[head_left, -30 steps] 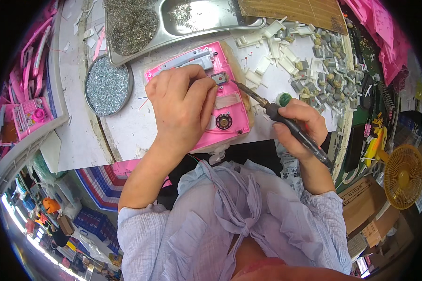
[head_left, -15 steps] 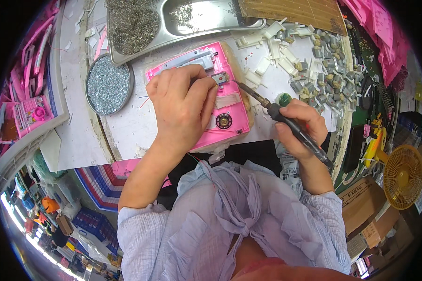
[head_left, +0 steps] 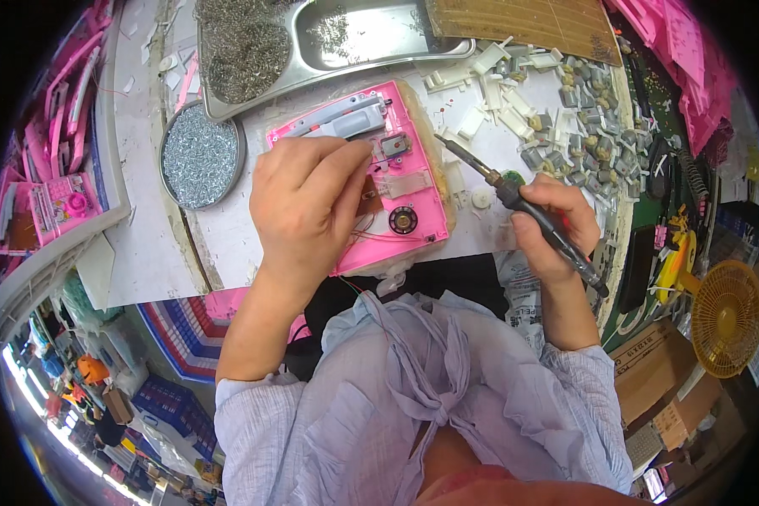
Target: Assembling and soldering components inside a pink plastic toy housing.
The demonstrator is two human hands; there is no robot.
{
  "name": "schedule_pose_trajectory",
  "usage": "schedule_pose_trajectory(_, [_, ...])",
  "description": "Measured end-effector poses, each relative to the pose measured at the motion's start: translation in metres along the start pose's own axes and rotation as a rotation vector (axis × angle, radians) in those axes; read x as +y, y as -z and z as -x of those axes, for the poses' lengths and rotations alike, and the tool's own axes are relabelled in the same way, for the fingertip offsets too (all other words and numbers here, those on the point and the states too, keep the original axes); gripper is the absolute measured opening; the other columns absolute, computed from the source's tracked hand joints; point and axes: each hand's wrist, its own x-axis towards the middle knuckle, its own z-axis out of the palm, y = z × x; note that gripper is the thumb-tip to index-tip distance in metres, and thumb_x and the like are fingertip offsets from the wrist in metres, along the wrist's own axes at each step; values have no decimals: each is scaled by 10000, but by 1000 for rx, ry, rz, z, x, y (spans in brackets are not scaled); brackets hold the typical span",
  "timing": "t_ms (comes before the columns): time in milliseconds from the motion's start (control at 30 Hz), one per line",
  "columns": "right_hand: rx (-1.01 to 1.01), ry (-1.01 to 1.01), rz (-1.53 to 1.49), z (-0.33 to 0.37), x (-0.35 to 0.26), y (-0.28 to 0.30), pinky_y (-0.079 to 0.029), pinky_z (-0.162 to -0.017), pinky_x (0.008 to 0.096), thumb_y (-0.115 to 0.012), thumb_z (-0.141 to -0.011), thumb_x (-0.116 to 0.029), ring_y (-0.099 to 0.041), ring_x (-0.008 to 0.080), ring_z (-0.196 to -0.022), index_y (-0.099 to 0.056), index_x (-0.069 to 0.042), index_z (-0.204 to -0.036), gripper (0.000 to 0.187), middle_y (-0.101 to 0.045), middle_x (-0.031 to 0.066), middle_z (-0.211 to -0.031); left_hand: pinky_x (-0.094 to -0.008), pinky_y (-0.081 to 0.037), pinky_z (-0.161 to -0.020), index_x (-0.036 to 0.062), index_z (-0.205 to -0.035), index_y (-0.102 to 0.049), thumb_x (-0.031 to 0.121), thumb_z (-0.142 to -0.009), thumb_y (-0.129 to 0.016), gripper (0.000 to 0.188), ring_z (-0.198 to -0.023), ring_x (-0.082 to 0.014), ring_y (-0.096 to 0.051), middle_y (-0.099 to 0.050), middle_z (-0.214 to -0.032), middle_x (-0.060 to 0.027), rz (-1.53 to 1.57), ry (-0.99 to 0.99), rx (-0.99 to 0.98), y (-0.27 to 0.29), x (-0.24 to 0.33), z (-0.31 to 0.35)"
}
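A pink plastic casing (head_left: 407, 110) lies inside-up on a padded block before me. In it sit a grey plastic strip (head_left: 343, 123), a small metal motor (head_left: 395, 145), a clear plastic piece (head_left: 406, 185), a round black speaker (head_left: 403, 219) and a brown circuit board (head_left: 368, 201) with thin wires. My left hand (head_left: 302, 198) is closed in a pinch over the casing, fingertips just left of the motor; what they hold is too small to tell. My right hand (head_left: 558, 226) grips a soldering iron (head_left: 576, 260), its tip pointing up-left, right of the casing and clear of it.
A round tin of small silvery parts (head_left: 243, 160) stands left. Behind the casing is a metal tray (head_left: 379, 57) with small springs. White plastic pieces (head_left: 519, 101) and several motors (head_left: 594, 139) lie at right, below a brown board (head_left: 527, 25). A yellow fan (head_left: 725, 316) stands far right.
My left hand has shifted slightly left and down, uncovering more of the circuit board and wires. The soldering iron has moved a little right, away from the casing.
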Motion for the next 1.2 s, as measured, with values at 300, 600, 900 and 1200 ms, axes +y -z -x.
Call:
schedule_pose_trajectory(300, [1,-33,-47,3,2,-1,-392,-583,243,-795,-825,-2,-539,106,-655,-660,27,-1110,316,-652,69,-820,-353,-545,-660,64,-1041,-736,4,-807,-745,242,-762,-250,-686,-698,-902,-76,78,-24,-86,-10,2,-7])
schedule_pose_trajectory(600, [-43,23,25,-13,3,-7,-391,-538,252,-814,-807,-33,-539,117,-583,-680,8,-1079,306,-638,59,-720,-328,-534,-633,42,-968,-742,5,-815,-786,163,-737,-242,-686,-709,-889,-84,-19,-10,-41,-24,3,-5])
schedule_pose_trajectory(900, [-66,63,49,-22,7,-13,-362,-492,272,-838,-793,-68,-517,130,-532,-693,-6,-1057,308,-610,51,-670,-334,-488,-641,64,-948,-748,37,-746,-815,214,-743,-225,-603,-672,-856,-40,-127,-106,42,-29,3,-6])
schedule_pose_trajectory(1200, [-105,74,102,-23,8,-16,-376,-476,284,-844,-788,-80,-528,156,-510,-701,-20,-1039,295,-588,46,-642,-350,-452,-622,65,-906,-728,51,-752,-794,168,-716,-230,-547,-605,-805,-40,-142,-83,15,-34,3,-9])
